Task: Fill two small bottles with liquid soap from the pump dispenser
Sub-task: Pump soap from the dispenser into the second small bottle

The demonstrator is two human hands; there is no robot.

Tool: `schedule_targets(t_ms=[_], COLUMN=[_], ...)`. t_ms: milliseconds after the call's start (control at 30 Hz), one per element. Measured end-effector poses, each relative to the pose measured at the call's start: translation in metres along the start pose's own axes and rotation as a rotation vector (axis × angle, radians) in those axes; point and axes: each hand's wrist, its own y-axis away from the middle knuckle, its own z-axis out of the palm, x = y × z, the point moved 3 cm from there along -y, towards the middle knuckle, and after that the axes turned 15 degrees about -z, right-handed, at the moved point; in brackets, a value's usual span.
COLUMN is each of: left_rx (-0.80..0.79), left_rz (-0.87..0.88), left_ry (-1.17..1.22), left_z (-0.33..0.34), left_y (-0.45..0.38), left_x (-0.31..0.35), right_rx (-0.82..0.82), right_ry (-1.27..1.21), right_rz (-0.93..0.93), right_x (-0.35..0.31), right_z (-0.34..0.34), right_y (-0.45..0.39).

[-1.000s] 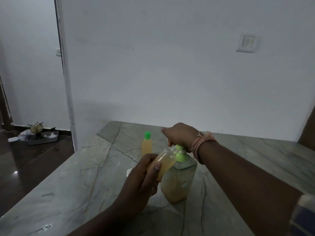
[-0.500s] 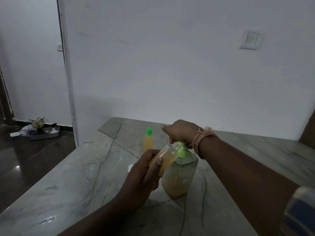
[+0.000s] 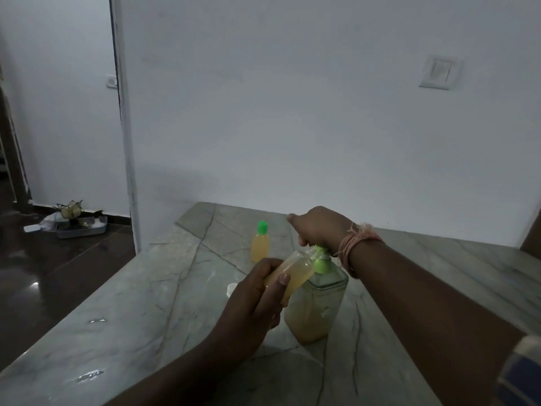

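Right hand [image 3: 319, 227] is still pressing down on the pump dispenser [image 3: 317, 300] | left hand [image 3: 257, 300] is gripping the tilted open bottle [image 3: 292, 273] at the spout, level slightly higher than before | capped bottle [image 3: 260, 244] is standing behind on the table [image 3: 146, 303], apparently finished.

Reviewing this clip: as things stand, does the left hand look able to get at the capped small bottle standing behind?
Probably not right away. The left hand is closed around the uncapped small bottle, held tilted at the pump dispenser spout. The capped bottle stands just beyond it with nothing between, so the path looks free once that hand is emptied.
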Motion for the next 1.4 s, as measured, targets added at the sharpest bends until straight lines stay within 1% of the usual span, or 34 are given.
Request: schedule_targets(t_ms=[67,100,200,333,400,567,700,867,900,1000,1067,1267,1400], left_rx=[0.001,0.007,0.003,0.003,0.004,-0.008,0.001,0.017,0.012,0.004,-0.001,0.017,0.009], left_rz=[-0.007,-0.013,-0.019,-0.01,-0.015,-0.007,-0.014,-0.029,-0.03,-0.021,-0.014,-0.029,-0.027], left_ry=[-0.013,-0.02,-0.017,0.005,0.009,0.005,-0.028,-0.05,-0.045,-0.032,-0.037,-0.067,-0.05], left_z=[0.0,-0.001,0.0,0.0,0.0,0.0,0.0,0.001,0.001,0.0,0.001,-0.001,0.001], left_y=[-0.001,-0.001,-0.001,0.001,0.001,-0.002,0.0,0.002,0.002,0.0,-0.002,-0.002,0.001], left_x=[-0.001,-0.003,-0.004,-0.003,-0.003,-0.004,-0.006,-0.003,-0.003,-0.004,-0.005,-0.008,-0.007], right_rx=[0.106,0.121,0.092,-0.05,-0.083,-0.024,0.025,-0.055,-0.05,0.03,0.078,0.036,-0.041], right_ry=[-0.06,-0.073,-0.079,0.019,0.043,0.005,-0.004,0.074,0.084,-0.036,-0.071,-0.018,0.098], right_rz=[0.046,0.061,0.063,0.012,0.005,-0.039,-0.018,-0.012,-0.018,-0.02,-0.003,-0.029,-0.044], right_x=[0.005,0.006,0.003,-0.008,-0.011,-0.005,-0.001,-0.007,-0.009,-0.002,0.003,-0.001,-0.007], right_z=[0.004,0.007,0.008,-0.003,-0.007,-0.002,0.001,-0.003,-0.005,-0.003,0.001,0.002,0.0], right_y=[-0.003,-0.003,-0.001,0.01,0.014,0.011,0.008,0.009,0.009,0.006,0.006,0.007,0.009])
